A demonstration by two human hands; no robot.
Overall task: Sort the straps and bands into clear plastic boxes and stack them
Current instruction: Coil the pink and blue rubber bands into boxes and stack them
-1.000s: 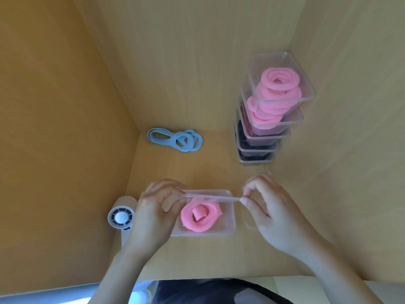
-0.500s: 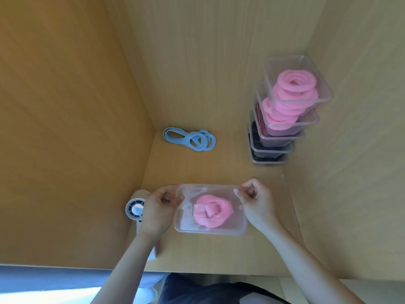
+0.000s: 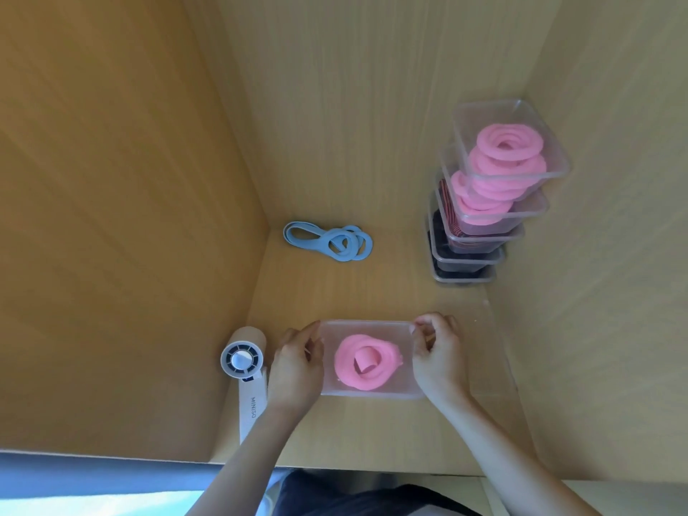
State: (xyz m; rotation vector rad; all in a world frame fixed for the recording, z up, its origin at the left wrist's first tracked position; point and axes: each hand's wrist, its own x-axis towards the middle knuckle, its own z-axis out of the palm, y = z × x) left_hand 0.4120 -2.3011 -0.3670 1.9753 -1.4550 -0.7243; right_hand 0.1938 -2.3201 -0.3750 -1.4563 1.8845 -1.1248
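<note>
Lid [image 3: 372, 327] now flat atop pink-strap box [image 3: 372, 392]

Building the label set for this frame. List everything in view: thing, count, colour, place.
stacked boxes: about five, clear, back right corner; upper ones hold pink coils, lower ones dark contents
near box: one, clear, front centre, held at both ends
pink band: one coil, pink, inside near box
loose bands: tangled, count unclear, blue, back left on the floor
handheld fan: one, white, front left
compartment: one, light wood, around everything
left hand: grips near box's left end
right hand: grips near box's right end
</note>
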